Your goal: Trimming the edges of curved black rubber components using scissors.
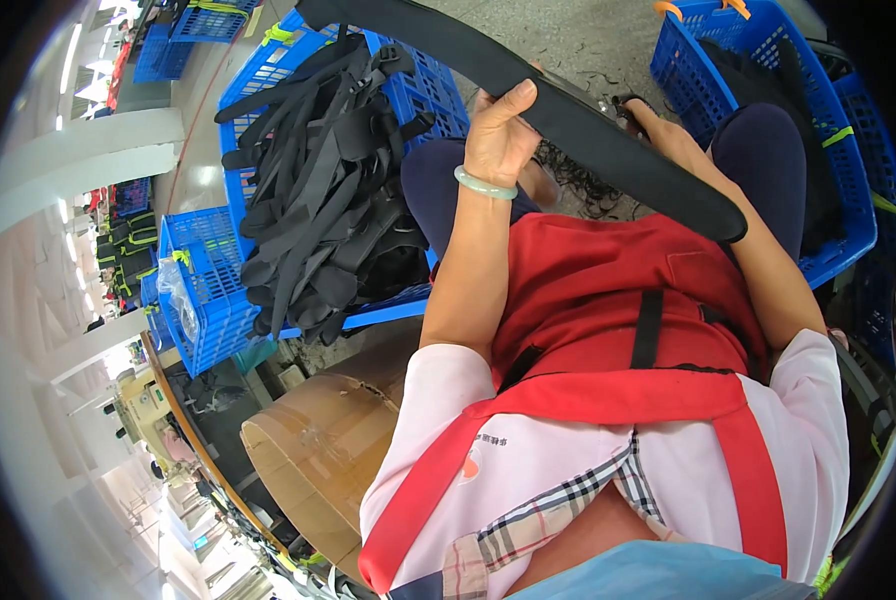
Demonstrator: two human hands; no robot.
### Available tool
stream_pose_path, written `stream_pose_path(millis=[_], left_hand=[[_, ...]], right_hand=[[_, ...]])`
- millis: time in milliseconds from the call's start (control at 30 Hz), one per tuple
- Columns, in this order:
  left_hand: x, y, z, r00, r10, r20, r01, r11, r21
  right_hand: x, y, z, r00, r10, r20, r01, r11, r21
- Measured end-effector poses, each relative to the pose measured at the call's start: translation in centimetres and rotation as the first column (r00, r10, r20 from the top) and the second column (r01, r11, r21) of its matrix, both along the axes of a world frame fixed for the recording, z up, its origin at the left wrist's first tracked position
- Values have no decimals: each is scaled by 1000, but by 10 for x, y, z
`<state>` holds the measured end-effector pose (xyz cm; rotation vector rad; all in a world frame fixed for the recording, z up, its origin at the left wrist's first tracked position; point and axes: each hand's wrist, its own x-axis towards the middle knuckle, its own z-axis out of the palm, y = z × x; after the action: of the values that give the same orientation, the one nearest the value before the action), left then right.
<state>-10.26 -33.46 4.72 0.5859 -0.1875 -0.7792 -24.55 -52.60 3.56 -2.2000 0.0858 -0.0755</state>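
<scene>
A long black padded strap (618, 165) slants across in front of me, from the top of the view down to its rounded end above my right forearm. My left hand (503, 140) is closed on its middle, with the thumb on top. Beyond the strap, my right hand (671, 145) is closed around the dark handle of what look like scissors (627, 117). Their shiny metal part shows just past the strap's far edge, and the rest is hidden behind the strap.
To my left a blue crate (363, 318) is heaped with black straps (318, 200). Another blue crate (683, 75) with black pieces stands to my right. Black scraps (588, 190) litter the floor between my legs. A cardboard box (318, 450) stands close by my left arm.
</scene>
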Motion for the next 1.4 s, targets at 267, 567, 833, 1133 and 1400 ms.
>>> stream_pose_path(millis=[267, 567, 833, 1133, 1400], left_hand=[[-6, -5, -4, 990, -60, 128, 55, 997, 47], [-14, -15, 11, 1000, -27, 10, 26, 999, 37], [-17, -32, 0, 998, -19, 57, 3, 965, 263], [-20, -33, -8, 958, -186, 219, 96, 926, 365], [-34, -53, -24, 921, -334, 198, 211, 859, 467]], right_hand=[[0, 2, 8, 1000, 0, -25, -3, 996, -90], [11, 6, -9, 988, -64, 143, 44, 990, 138], [8, -18, 30, 963, -205, -174, 268, 688, 675], [-11, -60, 47, 784, -621, 12, 333, 437, 836], [-64, -255, -75, 199, -979, -31, 388, 50, 920]])
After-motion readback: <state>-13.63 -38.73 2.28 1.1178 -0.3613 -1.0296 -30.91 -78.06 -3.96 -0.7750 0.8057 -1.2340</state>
